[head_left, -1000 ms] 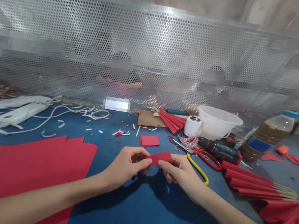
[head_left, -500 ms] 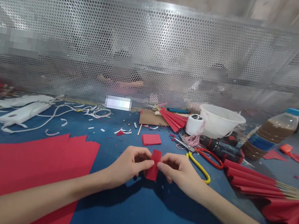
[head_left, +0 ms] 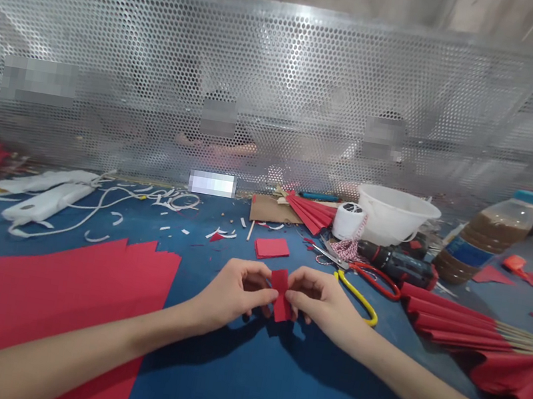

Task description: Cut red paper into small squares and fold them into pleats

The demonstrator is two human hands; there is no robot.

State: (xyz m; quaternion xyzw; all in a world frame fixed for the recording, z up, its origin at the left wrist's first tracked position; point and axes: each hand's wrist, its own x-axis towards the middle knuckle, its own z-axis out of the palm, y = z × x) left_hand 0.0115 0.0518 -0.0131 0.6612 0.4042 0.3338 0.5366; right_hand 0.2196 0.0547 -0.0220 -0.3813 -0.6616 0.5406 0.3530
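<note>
Red paper strip upright between left hand and right hand, long axis running roughly front to back, far end tipped slightly toward the left, both ends showing past the fingers. Both hands pinching it from either side, thumbs pressed onto its middle, fingers curled behind and mostly hidden, knuckles nearly meeting across the strip. Neither arm clearly nearer, each reaching in at a matching slant. Against the frame one second back, strip turned from lying crosswise, long axis side to side, to this upright stance, and hands drawn closer together. Just ahead on the blue counter, a small red paper square; further right, scissors with red and yellow handles, a drill, a white bowl and a twine spool. Pleated red paper fan off to the right, broad red sheets off to the left, perforated metal screen behind everything.
</note>
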